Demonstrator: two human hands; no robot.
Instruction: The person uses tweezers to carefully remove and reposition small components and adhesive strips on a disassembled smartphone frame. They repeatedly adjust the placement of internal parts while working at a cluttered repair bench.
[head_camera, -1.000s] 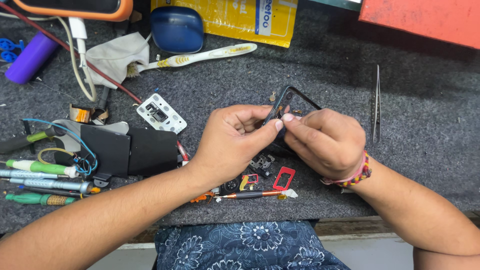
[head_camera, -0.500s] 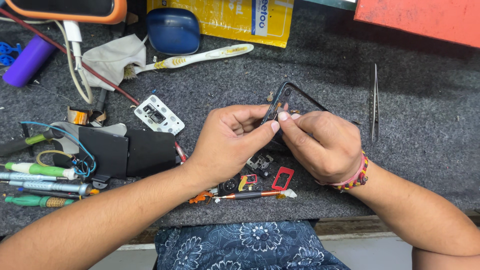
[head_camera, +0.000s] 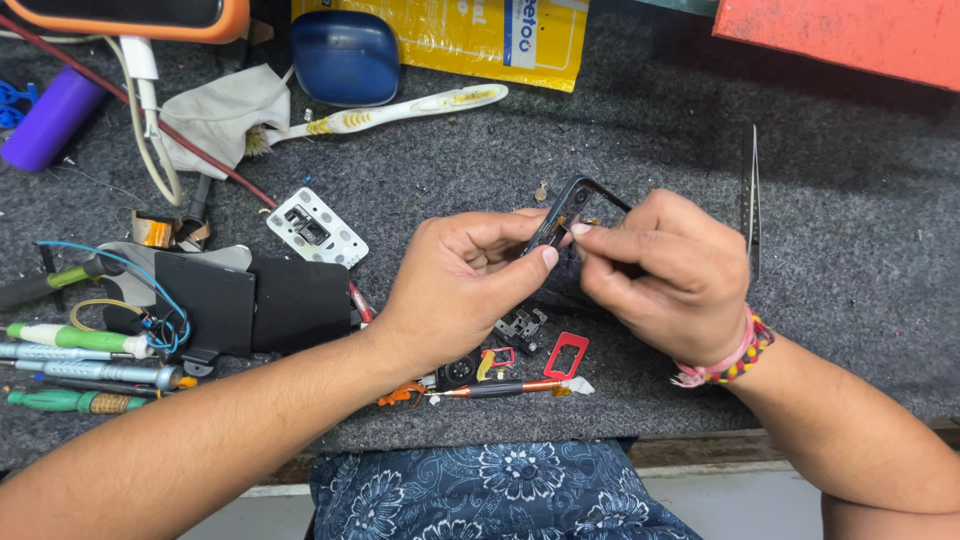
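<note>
My left hand (head_camera: 455, 290) and my right hand (head_camera: 665, 275) together hold a thin black phone frame (head_camera: 578, 198) just above the grey mat, near the middle of the bench. The left thumb and forefinger pinch its near corner, and the right fingertips press on the same corner from the other side. Most of the frame is hidden behind my right hand. Below the hands lie small loose parts: a red bracket (head_camera: 566, 356), a black module (head_camera: 521, 327) and a small screwdriver (head_camera: 495, 389).
Metal tweezers (head_camera: 752, 195) lie to the right. A white perforated plate (head_camera: 316, 227), a black phone body (head_camera: 255, 303) with wires, several screwdrivers (head_camera: 70, 340), a toothbrush (head_camera: 400, 108), a blue case (head_camera: 345, 57), a yellow packet (head_camera: 480, 35) and a cloth (head_camera: 225, 115) crowd the left and back.
Both hands have stayed on the frame with only slight finger shifts; the right fingertips have moved closer onto the frame's corner.
</note>
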